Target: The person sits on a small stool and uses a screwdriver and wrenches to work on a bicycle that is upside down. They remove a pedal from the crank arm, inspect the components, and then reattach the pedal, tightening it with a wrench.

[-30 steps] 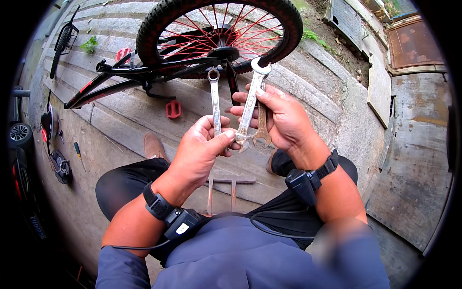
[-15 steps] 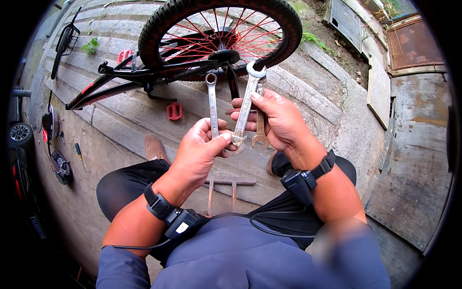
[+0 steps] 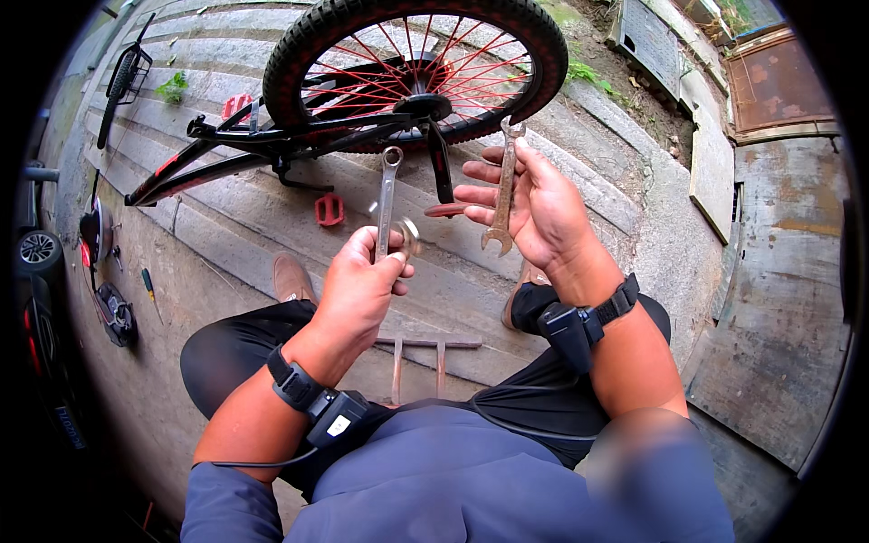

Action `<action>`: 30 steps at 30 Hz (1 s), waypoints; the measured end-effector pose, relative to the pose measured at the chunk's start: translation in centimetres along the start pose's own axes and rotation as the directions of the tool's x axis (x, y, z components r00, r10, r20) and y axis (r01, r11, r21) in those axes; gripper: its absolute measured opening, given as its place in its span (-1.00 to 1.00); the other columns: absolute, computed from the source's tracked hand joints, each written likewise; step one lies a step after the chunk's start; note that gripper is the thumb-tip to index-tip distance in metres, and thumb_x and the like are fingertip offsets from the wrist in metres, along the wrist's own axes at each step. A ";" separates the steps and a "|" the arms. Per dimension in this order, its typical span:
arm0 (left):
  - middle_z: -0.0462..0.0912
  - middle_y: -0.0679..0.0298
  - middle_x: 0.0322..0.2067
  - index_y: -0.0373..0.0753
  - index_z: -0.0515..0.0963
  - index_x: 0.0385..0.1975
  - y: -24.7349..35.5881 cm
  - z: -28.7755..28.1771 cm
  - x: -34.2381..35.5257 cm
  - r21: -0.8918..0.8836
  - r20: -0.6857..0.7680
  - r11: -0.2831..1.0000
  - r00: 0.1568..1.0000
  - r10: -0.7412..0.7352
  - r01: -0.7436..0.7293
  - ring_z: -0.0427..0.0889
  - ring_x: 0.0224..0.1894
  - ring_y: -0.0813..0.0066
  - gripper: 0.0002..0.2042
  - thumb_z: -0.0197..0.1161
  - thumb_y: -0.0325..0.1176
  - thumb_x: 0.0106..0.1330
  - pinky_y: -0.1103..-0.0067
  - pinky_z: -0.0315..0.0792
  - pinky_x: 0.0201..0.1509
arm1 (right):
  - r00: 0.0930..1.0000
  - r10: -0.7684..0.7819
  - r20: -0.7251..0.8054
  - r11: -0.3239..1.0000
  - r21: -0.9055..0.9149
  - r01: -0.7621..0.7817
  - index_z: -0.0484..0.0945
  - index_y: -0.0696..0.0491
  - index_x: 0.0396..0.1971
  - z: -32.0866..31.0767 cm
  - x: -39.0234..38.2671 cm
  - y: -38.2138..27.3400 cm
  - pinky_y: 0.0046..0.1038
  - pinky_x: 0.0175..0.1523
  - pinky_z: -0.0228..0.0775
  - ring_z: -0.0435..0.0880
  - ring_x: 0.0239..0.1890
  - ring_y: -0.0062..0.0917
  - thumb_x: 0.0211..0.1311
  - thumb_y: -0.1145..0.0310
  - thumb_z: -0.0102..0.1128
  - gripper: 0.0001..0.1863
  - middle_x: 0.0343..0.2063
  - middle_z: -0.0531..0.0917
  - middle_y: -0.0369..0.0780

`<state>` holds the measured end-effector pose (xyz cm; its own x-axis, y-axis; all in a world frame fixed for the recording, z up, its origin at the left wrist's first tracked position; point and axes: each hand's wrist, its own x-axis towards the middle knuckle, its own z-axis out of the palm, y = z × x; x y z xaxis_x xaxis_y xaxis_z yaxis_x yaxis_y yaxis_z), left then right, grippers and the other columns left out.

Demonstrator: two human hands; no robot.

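Note:
My left hand [image 3: 357,282] grips a silver combination wrench [image 3: 386,204], its ring end pointing up. Behind that shank shows the blurred, shiny end of a second wrench [image 3: 410,238], apparently in the same hand. To its right, my right hand [image 3: 541,201] holds a rusty double open-end wrench [image 3: 502,195] upright, its thumb pressing the upper part against the hand. The other fingers of that hand are stretched out to the left. Just beyond both hands lies a black bicycle [image 3: 299,136], its rear wheel [image 3: 389,54] with red spokes raised toward me.
A red pedal [image 3: 329,210] sticks out below the bicycle frame. On the ground at left lie a screwdriver [image 3: 148,283] and a black bag-like item [image 3: 116,315]. A small wooden stool [image 3: 434,341] stands between my legs. Wooden boards [image 3: 778,299] lean along the right.
My hands have moved apart. The large silver open-end wrench left my right hand and now shows blurred by my left. The rusty wrench, earlier partly hidden, is now in full view.

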<state>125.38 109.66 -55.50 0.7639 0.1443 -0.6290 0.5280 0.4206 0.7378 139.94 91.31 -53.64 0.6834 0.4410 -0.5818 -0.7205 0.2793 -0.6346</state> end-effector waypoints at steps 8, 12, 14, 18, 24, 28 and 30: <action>0.60 0.29 -0.24 -0.30 0.41 -0.03 -0.7 0.9 -0.3 0.053 0.091 0.992 0.989 -0.117 0.113 0.62 -0.30 0.59 -0.78 0.20 -0.46 0.39 0.68 0.47 -0.30 | 0.997 0.032 0.072 0.999 0.000 -0.032 0.43 0.16 0.18 0.2 -0.1 -0.1 -0.20 -0.01 0.63 0.70 -0.04 -0.14 0.54 -0.17 -0.37 -0.31 0.00 0.62 0.01; 0.60 0.28 -0.25 -0.32 0.41 -0.01 -0.1 1.0 -0.1 0.059 0.093 0.994 0.991 -0.101 0.096 0.62 -0.30 0.59 -0.77 0.19 -0.45 0.40 0.68 0.47 -0.30 | 0.995 0.023 0.097 1.000 0.007 -0.024 0.45 0.13 0.07 -0.1 0.0 0.0 -0.24 -0.06 0.62 0.72 -0.06 -0.21 0.48 -0.28 -0.29 -0.28 -0.04 0.64 -0.03; 0.59 0.28 -0.24 -0.32 0.40 0.00 0.0 0.9 -0.1 0.057 0.093 0.994 0.991 -0.096 0.091 0.61 -0.31 0.59 -0.75 0.19 -0.44 0.40 0.68 0.47 -0.29 | 0.995 0.024 0.095 1.000 -0.002 -0.023 0.45 0.14 0.07 -0.1 -0.1 -0.1 -0.24 -0.06 0.63 0.71 -0.06 -0.22 0.47 -0.29 -0.28 -0.27 -0.04 0.64 -0.04; 0.59 0.28 -0.24 -0.33 0.39 0.02 0.0 0.9 -0.1 0.055 0.108 0.994 0.989 -0.098 0.093 0.61 -0.31 0.59 -0.74 0.20 -0.44 0.40 0.68 0.47 -0.29 | 0.993 0.024 0.113 1.000 0.006 -0.025 0.44 0.14 0.09 -0.1 0.0 -0.1 -0.26 -0.06 0.63 0.72 -0.07 -0.22 0.46 -0.30 -0.28 -0.26 -0.05 0.64 -0.04; 0.59 0.29 -0.25 -0.32 0.40 0.03 0.0 0.9 -0.2 0.052 0.103 0.995 0.991 -0.085 0.080 0.61 -0.32 0.60 -0.74 0.20 -0.44 0.41 0.68 0.47 -0.29 | 0.993 0.032 0.111 0.999 0.007 -0.033 0.44 0.13 0.10 0.2 -0.1 0.0 -0.26 -0.09 0.64 0.72 -0.08 -0.23 0.46 -0.31 -0.30 -0.24 -0.07 0.65 -0.05; 0.60 0.29 -0.25 -0.31 0.40 0.02 0.0 0.9 -0.2 0.051 0.107 0.996 0.991 -0.081 0.076 0.61 -0.32 0.60 -0.75 0.20 -0.45 0.41 0.68 0.47 -0.28 | 0.993 0.033 0.118 0.999 0.012 -0.034 0.44 0.13 0.11 0.3 -0.2 0.1 -0.26 -0.08 0.64 0.72 -0.09 -0.25 0.46 -0.32 -0.32 -0.24 -0.08 0.65 -0.06; 0.59 0.29 -0.25 -0.30 0.41 0.02 0.0 1.0 -0.2 0.054 0.114 0.997 0.991 -0.069 0.063 0.61 -0.32 0.60 -0.76 0.19 -0.44 0.41 0.68 0.47 -0.28 | 0.991 0.030 0.129 0.999 0.019 -0.032 0.44 0.13 0.11 0.2 -0.2 0.1 -0.25 -0.08 0.64 0.72 -0.09 -0.25 0.46 -0.32 -0.32 -0.23 -0.08 0.65 -0.06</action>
<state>125.58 108.76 -55.15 0.7631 0.0120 -0.6462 0.5944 0.3795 0.7090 139.69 91.47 -53.53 0.6409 0.5554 -0.5298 -0.7443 0.2810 -0.6059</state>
